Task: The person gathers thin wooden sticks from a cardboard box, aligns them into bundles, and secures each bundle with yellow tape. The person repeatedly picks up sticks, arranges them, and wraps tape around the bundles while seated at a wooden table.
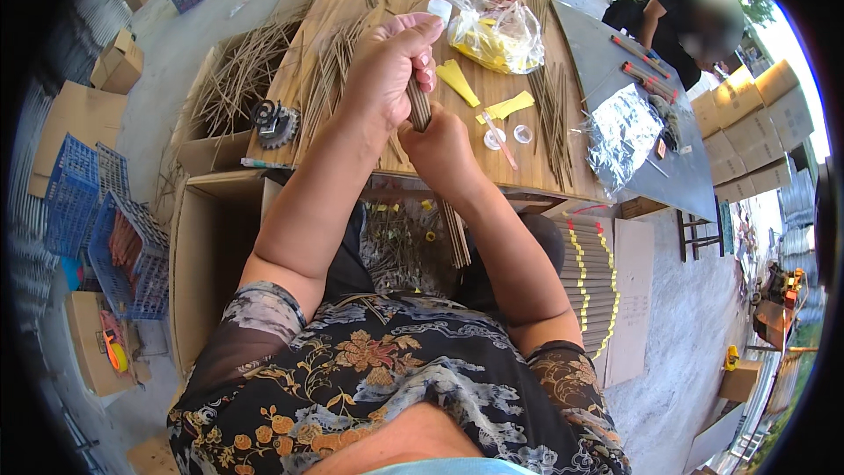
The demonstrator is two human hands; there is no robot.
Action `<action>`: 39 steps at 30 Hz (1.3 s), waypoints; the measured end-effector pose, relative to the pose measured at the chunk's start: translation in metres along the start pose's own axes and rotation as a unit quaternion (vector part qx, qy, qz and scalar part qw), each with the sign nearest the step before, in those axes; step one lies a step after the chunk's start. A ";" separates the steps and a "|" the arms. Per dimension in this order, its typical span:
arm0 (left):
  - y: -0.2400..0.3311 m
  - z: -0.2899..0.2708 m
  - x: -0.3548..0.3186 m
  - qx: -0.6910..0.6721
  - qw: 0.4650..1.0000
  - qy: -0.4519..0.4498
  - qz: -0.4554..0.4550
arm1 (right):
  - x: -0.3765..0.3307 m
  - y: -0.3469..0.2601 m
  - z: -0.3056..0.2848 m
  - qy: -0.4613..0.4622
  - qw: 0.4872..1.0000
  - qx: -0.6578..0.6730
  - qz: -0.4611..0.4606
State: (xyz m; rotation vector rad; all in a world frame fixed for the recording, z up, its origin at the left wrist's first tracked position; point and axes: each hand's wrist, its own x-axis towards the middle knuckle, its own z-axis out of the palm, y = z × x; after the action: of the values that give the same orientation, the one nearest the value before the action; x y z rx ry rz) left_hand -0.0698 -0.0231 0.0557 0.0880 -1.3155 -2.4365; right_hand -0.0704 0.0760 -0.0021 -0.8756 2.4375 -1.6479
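Thin brown sticks (419,105), a small bundle, are being held upright over the near edge of the wooden tabletop (527,178); left hand (387,66) is closing around the upper part, right hand (437,145) is gripping below. Judging progress: partway. Finished sticks with yellow and red tips (587,277) are lying stacked at right; many loose bare sticks (330,70) are waiting on the tabletop, beside yellow paper pieces (457,81). Bundle looks straight, dull, uneven-ended
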 end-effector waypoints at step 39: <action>0.022 0.065 -0.098 0.365 0.886 -0.073 0.277 | -0.042 -0.026 -0.033 -0.042 0.962 0.174 -0.208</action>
State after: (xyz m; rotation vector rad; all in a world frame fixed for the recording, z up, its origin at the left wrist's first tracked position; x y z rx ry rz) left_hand 0.0134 0.0516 0.0983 -0.2507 -1.9378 -1.4094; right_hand -0.0368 0.1169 0.0242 -1.4265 1.9053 -2.0323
